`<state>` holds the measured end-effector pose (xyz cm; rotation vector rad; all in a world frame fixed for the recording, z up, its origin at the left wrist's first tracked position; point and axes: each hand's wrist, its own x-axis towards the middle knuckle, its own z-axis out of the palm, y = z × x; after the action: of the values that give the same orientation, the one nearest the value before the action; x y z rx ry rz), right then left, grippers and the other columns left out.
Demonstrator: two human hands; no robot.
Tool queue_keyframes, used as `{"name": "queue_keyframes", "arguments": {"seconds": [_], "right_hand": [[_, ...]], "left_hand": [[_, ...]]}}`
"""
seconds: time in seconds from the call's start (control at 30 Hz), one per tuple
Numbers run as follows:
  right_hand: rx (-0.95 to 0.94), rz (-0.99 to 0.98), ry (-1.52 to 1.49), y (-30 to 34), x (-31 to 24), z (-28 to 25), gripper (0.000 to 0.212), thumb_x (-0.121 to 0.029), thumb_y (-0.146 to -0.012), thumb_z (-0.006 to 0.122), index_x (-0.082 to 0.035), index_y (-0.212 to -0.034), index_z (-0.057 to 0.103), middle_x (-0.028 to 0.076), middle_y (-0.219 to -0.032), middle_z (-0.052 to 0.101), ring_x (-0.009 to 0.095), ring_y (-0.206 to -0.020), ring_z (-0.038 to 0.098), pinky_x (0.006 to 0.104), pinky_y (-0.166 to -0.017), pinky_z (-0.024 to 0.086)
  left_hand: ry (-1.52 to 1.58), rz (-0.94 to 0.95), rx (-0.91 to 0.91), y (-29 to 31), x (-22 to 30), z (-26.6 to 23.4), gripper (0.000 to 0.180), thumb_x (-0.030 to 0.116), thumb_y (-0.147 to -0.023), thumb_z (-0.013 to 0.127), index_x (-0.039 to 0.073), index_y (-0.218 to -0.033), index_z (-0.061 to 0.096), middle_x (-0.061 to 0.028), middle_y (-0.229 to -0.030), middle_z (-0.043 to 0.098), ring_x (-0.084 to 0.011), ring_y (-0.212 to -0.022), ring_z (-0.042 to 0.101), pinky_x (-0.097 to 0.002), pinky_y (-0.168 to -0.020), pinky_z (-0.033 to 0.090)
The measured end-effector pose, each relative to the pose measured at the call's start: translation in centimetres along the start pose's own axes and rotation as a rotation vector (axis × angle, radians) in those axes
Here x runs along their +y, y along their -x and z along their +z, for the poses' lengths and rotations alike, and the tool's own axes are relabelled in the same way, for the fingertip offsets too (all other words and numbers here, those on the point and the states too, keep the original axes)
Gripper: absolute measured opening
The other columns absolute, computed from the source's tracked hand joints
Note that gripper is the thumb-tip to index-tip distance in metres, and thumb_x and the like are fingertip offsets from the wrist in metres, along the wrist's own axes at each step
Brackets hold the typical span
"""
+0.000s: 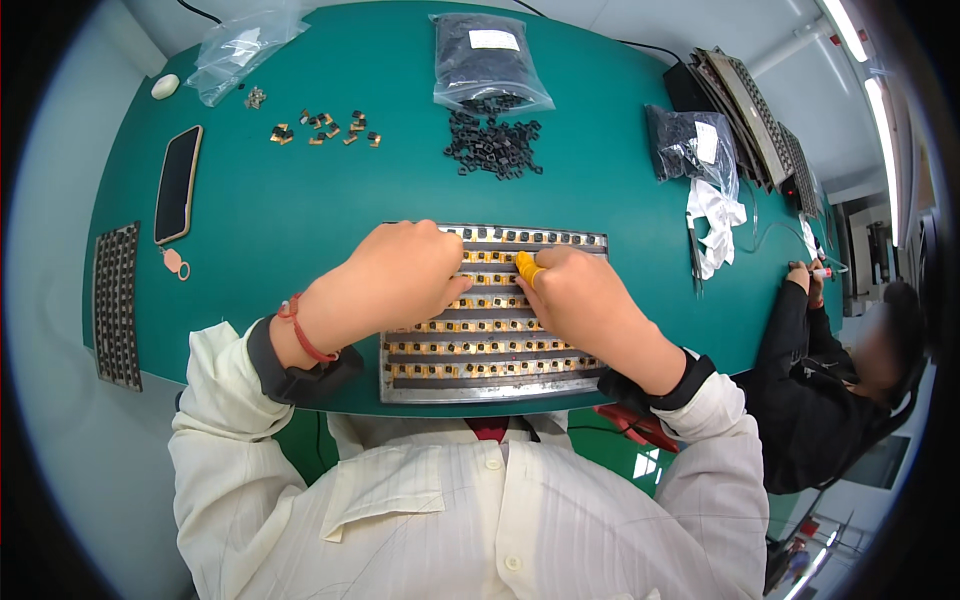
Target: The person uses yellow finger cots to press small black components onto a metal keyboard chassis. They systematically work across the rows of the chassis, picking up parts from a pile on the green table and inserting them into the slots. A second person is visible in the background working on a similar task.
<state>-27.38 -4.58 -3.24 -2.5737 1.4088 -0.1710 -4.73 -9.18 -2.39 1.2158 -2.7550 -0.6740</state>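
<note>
A metal tray (490, 391) lies at the table's near edge, filled with rows of small black and gold parts (485, 348). My left hand (412, 272) is closed over the tray's upper left, its thumb and fingers pressed together and their tips turned toward the rows. Over the upper right of the tray, my right hand (585, 295) is also closed, with a yellow finger cot (527, 267) on one finger. The fingertips of both hands are close to the parts in the upper rows. Whatever either hand pinches is hidden or too small to name.
Loose black pieces (490, 146) lie below a clear bag (485, 60). Small gold-and-black parts (325, 127) and a phone (179, 184) are at left, beside another filled tray (117, 305). At right are a second bag (690, 145), tweezers (694, 255), stacked trays (745, 115) and a co-worker (825, 385).
</note>
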Motion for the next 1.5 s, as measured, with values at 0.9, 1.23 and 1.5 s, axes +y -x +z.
{"name": "queue_keyframes", "arguments": {"seconds": [0.9, 1.23, 1.5], "right_hand": [[0.003, 0.050, -0.151, 0.0, 1.7, -2.5, 0.018, -0.009, -0.087, 0.062, 0.005, -0.077, 0.065, 0.018, -0.077, 0.063, 0.036, -0.071, 0.065, 0.0434, -0.066, 0.053], [-0.016, -0.002, -0.125, 0.5, 1.6, -0.8, 0.021, -0.011, -0.088, 0.062, 0.005, -0.075, 0.065, 0.016, -0.073, 0.063, 0.034, -0.068, 0.065, 0.0428, -0.064, 0.054], [0.029, -0.026, -0.103, 0.0, 1.7, -1.2, 0.021, -0.011, -0.086, 0.062, 0.004, -0.073, 0.066, 0.015, -0.072, 0.063, 0.033, -0.066, 0.065, 0.0419, -0.063, 0.054]], "left_hand": [[0.136, -0.077, 0.053, 0.1, -1.0, -2.3, 0.035, 0.023, -0.083, 0.074, -0.008, -0.072, 0.063, -0.0207, -0.072, 0.065, -0.0338, -0.060, 0.063, -0.0385, -0.057, 0.051], [0.038, -0.091, 0.151, 2.0, -3.1, -2.8, 0.031, 0.021, -0.085, 0.073, -0.009, -0.079, 0.063, -0.0194, -0.082, 0.065, -0.0327, -0.072, 0.063, -0.0391, -0.065, 0.051], [0.073, -0.102, 0.160, 3.1, -4.4, -2.7, 0.028, 0.019, -0.086, 0.071, -0.008, -0.091, 0.069, -0.0175, -0.082, 0.065, -0.0320, -0.073, 0.063, -0.0390, -0.066, 0.050]]}}
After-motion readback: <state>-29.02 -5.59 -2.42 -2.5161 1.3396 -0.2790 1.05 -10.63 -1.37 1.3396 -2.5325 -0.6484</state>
